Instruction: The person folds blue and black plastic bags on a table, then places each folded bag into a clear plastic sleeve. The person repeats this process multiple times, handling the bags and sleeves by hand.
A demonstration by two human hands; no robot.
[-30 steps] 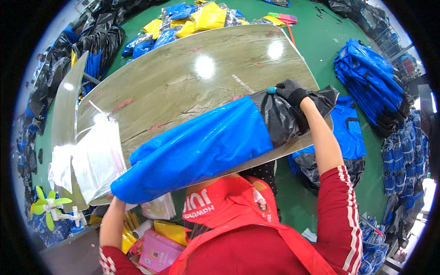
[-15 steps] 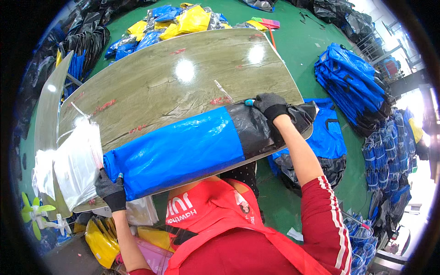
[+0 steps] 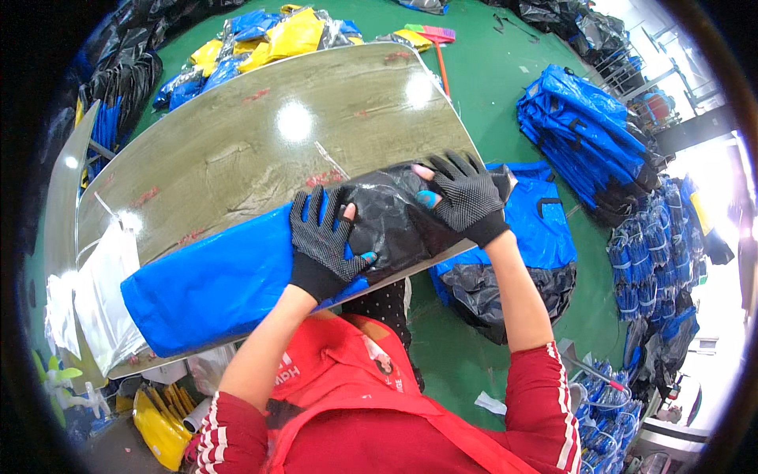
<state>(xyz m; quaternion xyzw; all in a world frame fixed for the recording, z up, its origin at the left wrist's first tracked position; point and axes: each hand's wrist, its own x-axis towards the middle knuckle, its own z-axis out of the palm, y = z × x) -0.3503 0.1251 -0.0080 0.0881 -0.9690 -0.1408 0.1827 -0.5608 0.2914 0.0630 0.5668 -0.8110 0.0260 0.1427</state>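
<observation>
Both gloved hands, the left hand (image 3: 325,245) and the right hand (image 3: 462,197), lay flat and open on the black bag (image 3: 391,225), partly hiding it.

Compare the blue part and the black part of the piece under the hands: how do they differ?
The blue part is longer and lies fairly smooth; the black part is shorter, crinkled and glossy. The blue part reaches toward the table's left end, bare of hands; the black part has the left hand and right hand pressing on it. Both lie flat along the near edge.
</observation>
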